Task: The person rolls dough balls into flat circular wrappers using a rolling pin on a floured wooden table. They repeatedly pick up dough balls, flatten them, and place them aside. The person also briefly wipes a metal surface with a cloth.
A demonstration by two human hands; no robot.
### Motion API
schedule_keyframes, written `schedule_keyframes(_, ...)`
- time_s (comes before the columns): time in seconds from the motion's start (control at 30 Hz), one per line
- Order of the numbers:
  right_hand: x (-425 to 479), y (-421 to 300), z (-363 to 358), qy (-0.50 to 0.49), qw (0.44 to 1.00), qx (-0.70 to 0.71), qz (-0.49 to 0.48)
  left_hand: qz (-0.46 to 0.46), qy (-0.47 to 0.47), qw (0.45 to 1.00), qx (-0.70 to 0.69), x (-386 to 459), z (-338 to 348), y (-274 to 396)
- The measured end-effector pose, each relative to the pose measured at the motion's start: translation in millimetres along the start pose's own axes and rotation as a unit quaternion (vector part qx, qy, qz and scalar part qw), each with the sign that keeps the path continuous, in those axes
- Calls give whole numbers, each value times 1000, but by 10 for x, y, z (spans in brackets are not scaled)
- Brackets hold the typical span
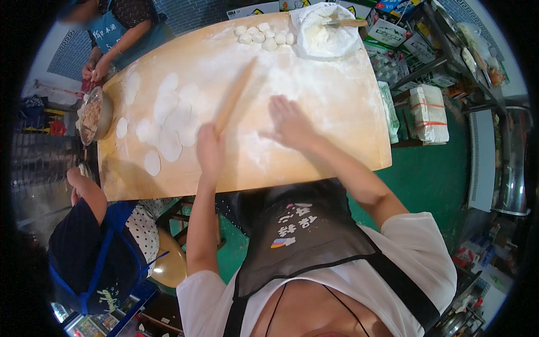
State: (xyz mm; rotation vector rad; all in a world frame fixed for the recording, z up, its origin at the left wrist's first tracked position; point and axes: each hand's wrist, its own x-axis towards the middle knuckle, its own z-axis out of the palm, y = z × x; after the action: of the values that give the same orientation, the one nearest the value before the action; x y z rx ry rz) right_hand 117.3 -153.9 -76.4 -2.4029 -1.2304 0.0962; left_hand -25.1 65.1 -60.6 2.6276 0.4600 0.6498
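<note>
My left hand (210,148) grips the near end of a wooden rolling pin (235,97), which slants away from me over a floured wooden board (353,139). To its right my right hand (291,123) is spread palm down over the flour, thumb apart from the fingers, with nothing visible in it. Motion blurs both hands. Left of the rolling pin lie several thin, round dough wrappers (170,145), some overlapping. A cluster of small dough pieces (269,43) sits at the board's far edge.
An open white bag of flour (309,44) with a wooden handle (347,23) in it stands at the far right. A metal bowl of filling (105,113) sits at the left edge. Two people work there, one in a blue apron (110,36), one in dark clothing (90,257).
</note>
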Motion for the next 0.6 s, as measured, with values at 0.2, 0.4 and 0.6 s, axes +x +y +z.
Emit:
schedule_keyframes(0.2,290,885,-578,138,985,47,89,145,-158,976,38,636,356,747)
schedule_keyframes(0.4,-772,690,-757,-13,997,-49,52,157,-249,954,54,-283,151,686)
schedule_keyframes(0.6,86,1017,-656,56,993,-83,61,65,-276,959,3,817,446,491)
